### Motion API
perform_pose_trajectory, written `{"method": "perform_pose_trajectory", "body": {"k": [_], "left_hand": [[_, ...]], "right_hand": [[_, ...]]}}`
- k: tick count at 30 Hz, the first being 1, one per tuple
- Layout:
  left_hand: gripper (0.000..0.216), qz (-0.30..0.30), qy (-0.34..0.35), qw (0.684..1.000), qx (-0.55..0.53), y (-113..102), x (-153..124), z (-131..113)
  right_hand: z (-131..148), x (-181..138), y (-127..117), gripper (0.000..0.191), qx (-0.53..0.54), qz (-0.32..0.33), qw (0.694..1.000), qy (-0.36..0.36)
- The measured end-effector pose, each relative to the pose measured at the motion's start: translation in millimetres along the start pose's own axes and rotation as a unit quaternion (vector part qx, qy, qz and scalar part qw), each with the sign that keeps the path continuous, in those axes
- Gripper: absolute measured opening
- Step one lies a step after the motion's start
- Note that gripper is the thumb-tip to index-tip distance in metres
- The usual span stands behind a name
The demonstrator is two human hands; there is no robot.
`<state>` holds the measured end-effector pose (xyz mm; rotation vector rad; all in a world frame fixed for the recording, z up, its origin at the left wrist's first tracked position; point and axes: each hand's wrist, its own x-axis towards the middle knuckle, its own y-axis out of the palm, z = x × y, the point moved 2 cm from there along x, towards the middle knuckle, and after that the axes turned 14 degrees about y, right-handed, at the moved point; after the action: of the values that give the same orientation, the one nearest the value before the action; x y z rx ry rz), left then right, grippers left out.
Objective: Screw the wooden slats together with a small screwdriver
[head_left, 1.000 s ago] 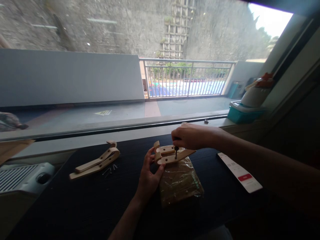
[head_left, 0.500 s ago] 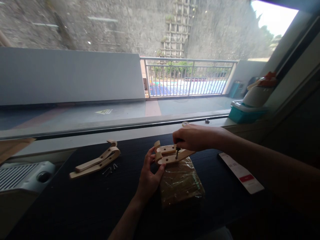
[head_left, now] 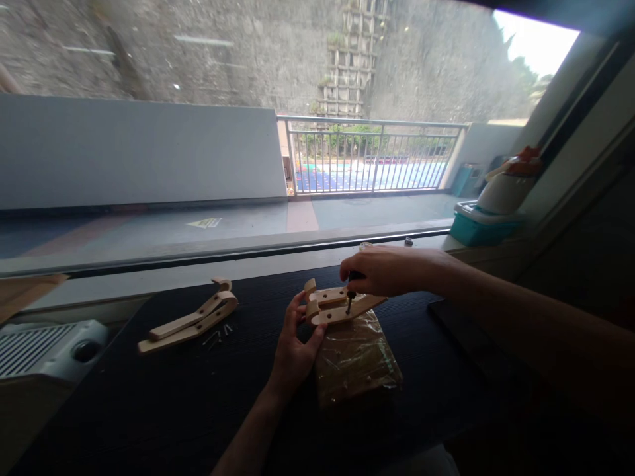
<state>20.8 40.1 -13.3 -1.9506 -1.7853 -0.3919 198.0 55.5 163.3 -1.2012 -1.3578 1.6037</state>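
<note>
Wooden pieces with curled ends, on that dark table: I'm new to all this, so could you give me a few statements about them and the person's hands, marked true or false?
1. The left hand grips the held wooden pieces near their curled ends. True.
2. The right hand holds a paintbrush. False: it holds a screwdriver, the handle mostly hidden in the fist.
3. The held pieces lie over the far end of a block in shiny wrapping. True.
4. Loose screws lie on the dark table beside another wooden pair. True.
5. That other pair lies right of the block. False: it lies to the left.
</note>
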Motion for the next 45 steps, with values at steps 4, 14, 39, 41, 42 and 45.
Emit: {"method": "perform_pose_trajectory", "body": {"k": [4, 14, 39, 41, 42, 45], "left_hand": [[0.068, 0.003, -0.014, 1.0, -0.003, -1, -1, 1], [0.063, 0.006, -0.001, 1.0, 0.009, 0, 0, -2], [0.065, 0.063, 0.134, 0.974, 0.173, 35, 46, -65], [0.065, 0.062, 0.13, 0.977, 0.158, 34, 46, -61], [0.065, 0.063, 0.127, 0.978, 0.152, 34, 46, -60], [0.064, 0.06, 0.11, 0.981, 0.151, 34, 47, -57]], "right_hand": [[-3, -6, -1, 0.046, 0.016, -0.007, 1.0, 0.023], [-6, -12, 0, 0.033, 0.019, -0.021, 1.0, 0.006], [-62, -91, 20, 0.035, 0.177, -0.174, 0.964, 0.096], [-91, -114, 58, 0.039, 0.215, -0.188, 0.945, 0.159], [-103, -125, 80, 0.042, 0.224, -0.202, 0.935, 0.185], [-131, -149, 147, 0.047, 0.185, -0.202, 0.93, 0.244]]}}
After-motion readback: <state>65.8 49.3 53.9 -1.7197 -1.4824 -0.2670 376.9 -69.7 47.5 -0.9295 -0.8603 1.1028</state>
